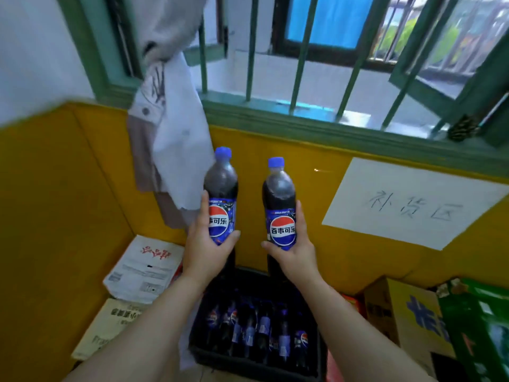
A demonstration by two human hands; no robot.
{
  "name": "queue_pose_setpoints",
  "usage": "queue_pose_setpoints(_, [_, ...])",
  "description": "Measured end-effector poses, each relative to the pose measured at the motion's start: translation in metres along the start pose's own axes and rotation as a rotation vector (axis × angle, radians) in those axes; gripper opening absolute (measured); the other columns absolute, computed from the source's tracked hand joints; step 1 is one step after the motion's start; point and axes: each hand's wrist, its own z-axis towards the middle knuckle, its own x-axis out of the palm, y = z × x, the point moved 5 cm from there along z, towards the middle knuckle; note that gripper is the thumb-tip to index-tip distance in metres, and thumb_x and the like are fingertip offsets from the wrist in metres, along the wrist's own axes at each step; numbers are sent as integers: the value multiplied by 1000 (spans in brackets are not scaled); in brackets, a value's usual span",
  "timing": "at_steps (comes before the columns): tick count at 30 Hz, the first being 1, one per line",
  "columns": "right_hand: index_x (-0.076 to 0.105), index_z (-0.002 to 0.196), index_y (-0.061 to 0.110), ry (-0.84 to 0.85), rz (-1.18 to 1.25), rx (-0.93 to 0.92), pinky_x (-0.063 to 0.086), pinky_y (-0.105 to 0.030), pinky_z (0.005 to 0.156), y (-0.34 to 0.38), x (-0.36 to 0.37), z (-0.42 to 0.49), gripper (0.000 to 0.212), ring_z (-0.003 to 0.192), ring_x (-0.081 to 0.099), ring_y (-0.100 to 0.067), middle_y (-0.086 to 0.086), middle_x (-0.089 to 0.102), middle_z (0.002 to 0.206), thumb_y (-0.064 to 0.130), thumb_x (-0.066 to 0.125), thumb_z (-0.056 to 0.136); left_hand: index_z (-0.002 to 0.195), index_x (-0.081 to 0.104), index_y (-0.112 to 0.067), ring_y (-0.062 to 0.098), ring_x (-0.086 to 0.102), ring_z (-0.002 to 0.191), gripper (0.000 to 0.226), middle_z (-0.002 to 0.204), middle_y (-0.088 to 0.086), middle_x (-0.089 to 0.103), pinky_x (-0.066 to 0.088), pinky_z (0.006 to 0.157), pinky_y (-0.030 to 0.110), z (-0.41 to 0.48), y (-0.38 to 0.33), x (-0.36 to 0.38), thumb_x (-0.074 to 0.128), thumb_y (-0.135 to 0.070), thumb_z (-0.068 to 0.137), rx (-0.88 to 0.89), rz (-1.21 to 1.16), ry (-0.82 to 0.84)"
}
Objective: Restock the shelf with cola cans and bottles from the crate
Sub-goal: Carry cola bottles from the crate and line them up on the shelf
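I hold two upright cola bottles with blue caps and blue labels above a black crate (198, 351). My left hand (205, 249) grips the left bottle (221, 186) around its label. My right hand (294, 250) grips the right bottle (278, 194) the same way. Both bottles are raised in front of a yellow wall, a hand's width apart. Down in the crate lie several more cola bottles (264, 329). No shelf shows in this view.
White cartons (143, 268) lie on the floor left of the crate; a yellow carton (396, 312) and a green one (479, 323) stand on its right. Cloth (170, 128) hangs from the barred green window (303, 117). A paper sign (413, 202) is stuck on the wall.
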Motion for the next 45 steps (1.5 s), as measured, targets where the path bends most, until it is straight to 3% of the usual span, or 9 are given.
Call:
queue_pose_setpoints(3, [3,140,50,-26,28,-92,46,-28,91,59,-3,-7,105,109,48,-6,17,39,123,18,78,73,136,-2,-60,18,50,113,103,131,5,44,48,96,41,-2,-43,-46,76,-30,76,74,6,-68])
queue_pose_setpoints(7, [5,147,39,-14,111,-235,42,-25,90,124,0,-25,105,112,43,-4,17,34,125,16,77,74,137,-1,-50,17,48,111,99,129,7,44,43,91,29,-27,-92,-106,74,-28,77,168,59,-197])
queue_pose_setpoints(11, [6,148,37,107,155,-343,40,-24,89,166,9,-55,104,112,43,-5,16,36,125,14,77,74,134,-2,-59,13,52,103,103,122,-3,45,48,86,32,-80,-118,-160,76,-29,75,156,70,-408])
queue_pose_setpoints(17, [9,148,36,333,293,-467,44,-35,101,207,34,-127,104,121,46,-11,7,39,141,16,78,73,145,2,-48,13,50,113,106,132,-4,42,48,93,37,-181,-139,-214,77,-23,74,83,95,-655])
queue_pose_setpoints(21, [10,148,37,511,385,-527,42,-16,88,239,61,-186,103,113,47,-4,18,41,127,16,77,74,144,8,-48,9,49,113,106,127,-12,41,44,92,31,-263,-149,-248,80,-24,71,39,158,-794])
queue_pose_setpoints(29, [13,148,35,904,523,-644,43,-17,84,309,126,-361,102,112,51,-6,13,47,127,13,78,73,146,10,-43,3,47,108,103,124,-12,42,40,83,20,-441,-180,-343,79,-22,72,-72,318,-1162])
queue_pose_setpoints(34, [12,147,39,1131,608,-726,42,-14,81,349,145,-486,102,104,51,2,27,45,117,11,77,73,145,5,-46,4,46,111,104,123,-18,38,41,89,26,-558,-207,-395,77,-23,74,-111,409,-1360])
queue_pose_setpoints(41, [13,146,43,1317,667,-765,45,-27,93,385,152,-665,103,110,52,-2,18,47,125,11,77,72,142,2,-48,10,45,122,105,138,-8,39,42,101,34,-725,-240,-453,77,-21,74,-185,523,-1513])
queue_pose_setpoints(45, [12,146,43,1377,705,-781,45,-28,95,399,150,-753,103,113,51,-5,16,45,128,11,77,73,146,2,-42,11,46,121,106,141,-2,39,41,99,30,-800,-253,-483,76,-19,75,-211,559,-1559])
